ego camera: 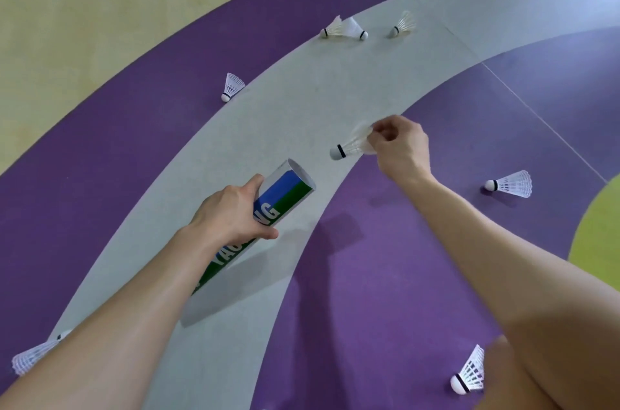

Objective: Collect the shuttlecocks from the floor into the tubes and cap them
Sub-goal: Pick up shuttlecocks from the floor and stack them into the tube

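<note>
Single head view, steeply down onto floor [302, 90], seemingly from standing height.

Both forearms are bare from the frame's edge to the wrists, with no sleeves showing. The left hand [231, 213] and the right hand [401, 149] wear no gloves, rings, watch or wristband. Fingernails look short and plain.

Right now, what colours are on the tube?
Blue and green bands with white lettering on the tube, head view.
</note>
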Available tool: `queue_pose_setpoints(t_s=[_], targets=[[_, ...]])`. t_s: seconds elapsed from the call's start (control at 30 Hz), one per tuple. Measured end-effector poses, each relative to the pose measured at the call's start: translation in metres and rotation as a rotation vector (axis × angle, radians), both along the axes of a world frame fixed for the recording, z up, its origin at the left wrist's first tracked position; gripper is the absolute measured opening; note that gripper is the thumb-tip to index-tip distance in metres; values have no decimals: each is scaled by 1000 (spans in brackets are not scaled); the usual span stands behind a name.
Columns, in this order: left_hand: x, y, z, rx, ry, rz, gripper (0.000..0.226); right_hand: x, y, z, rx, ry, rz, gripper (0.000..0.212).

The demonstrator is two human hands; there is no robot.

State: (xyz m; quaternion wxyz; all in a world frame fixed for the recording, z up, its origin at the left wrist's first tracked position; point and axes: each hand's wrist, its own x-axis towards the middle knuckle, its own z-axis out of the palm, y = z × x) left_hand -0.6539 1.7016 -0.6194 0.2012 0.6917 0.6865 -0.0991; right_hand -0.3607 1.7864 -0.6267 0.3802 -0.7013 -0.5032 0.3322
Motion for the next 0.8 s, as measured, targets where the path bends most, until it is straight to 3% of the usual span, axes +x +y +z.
queue_pose_setpoints(t_s=[0.1,0.2,0.37,0.5,0.63,0.7,0.8], targets=[[0,5,-5,-2,-17,22,76,-3,-9,24,144,14,32,14],[2,8,-8,25,-26,27,76,-20,-20,32,161,18,108,16],[3,9,-10,93,-50,12,76,-40,-37,23,-105,-28,629,23],[1,8,-11,118,-41,7,77,-40,-35,26,-75,-30,660,41],[6,7,-10,151,-36,-29,73,-45,-40,23,-184,-73,876,49],[9,8,-9,170,-40,-57,72,-45,-40,23,-182,-30,858,46],[9,8,-8,190,-62,-53,71,-38,-33,32,-98,83,609,40]])
